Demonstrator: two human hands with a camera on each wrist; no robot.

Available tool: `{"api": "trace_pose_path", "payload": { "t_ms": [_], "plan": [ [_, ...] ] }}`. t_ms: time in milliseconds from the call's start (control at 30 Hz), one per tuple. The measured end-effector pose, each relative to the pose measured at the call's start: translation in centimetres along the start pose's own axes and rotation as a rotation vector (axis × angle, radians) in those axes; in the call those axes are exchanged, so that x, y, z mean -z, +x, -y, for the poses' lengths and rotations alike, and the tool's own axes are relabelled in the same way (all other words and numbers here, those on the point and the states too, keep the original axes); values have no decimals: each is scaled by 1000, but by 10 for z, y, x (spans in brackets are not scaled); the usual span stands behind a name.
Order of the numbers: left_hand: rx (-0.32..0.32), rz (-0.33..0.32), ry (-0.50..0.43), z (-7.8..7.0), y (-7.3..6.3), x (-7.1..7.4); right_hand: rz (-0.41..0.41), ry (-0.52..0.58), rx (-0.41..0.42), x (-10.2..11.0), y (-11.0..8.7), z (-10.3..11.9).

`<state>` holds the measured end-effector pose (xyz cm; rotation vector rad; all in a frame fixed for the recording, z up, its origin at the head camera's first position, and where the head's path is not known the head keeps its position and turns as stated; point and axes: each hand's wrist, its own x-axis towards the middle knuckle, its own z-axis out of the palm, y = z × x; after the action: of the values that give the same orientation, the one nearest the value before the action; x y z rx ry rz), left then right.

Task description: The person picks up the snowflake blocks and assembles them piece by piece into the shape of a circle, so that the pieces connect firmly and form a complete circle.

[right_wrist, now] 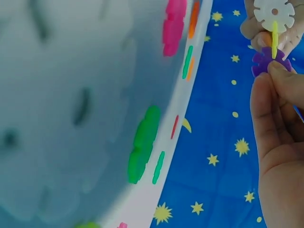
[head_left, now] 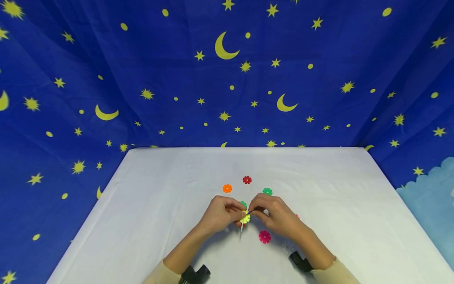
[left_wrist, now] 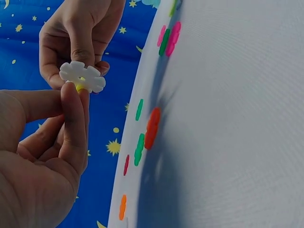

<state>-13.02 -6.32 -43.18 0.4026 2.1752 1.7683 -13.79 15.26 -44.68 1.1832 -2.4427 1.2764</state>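
Both hands meet above the white table, near its middle. My left hand [head_left: 220, 213] pinches a yellow notched disc [head_left: 245, 218], from which a white notched disc [left_wrist: 76, 72] stands out crosswise. Between the thumb and fingers of my right hand [head_left: 278, 215] is a purple notched disc [right_wrist: 268, 61]. In the right wrist view it meets the lower edge of the yellow disc; how deeply their slots engage cannot be told. Fingertips partly cover all these discs.
Loose notched discs lie around the hands: orange [head_left: 227, 188], red [head_left: 247, 180], green [head_left: 267, 191] and pink [head_left: 264, 237], with several others partly hidden. A blue curtain [head_left: 170, 55] with stars and moons rises behind the white table [head_left: 159, 177].
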Motion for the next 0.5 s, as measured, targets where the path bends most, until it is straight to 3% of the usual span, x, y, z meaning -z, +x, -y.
{"api": "trace_pose_path", "payload": {
  "t_ms": [200,500],
  "plan": [
    [-36,0,29,-17,-6,-1,6,-35,-57,2,0,4],
    [-12,7,-1,-11,-6,3,75,52,-258,10,0,4]
  ]
}}
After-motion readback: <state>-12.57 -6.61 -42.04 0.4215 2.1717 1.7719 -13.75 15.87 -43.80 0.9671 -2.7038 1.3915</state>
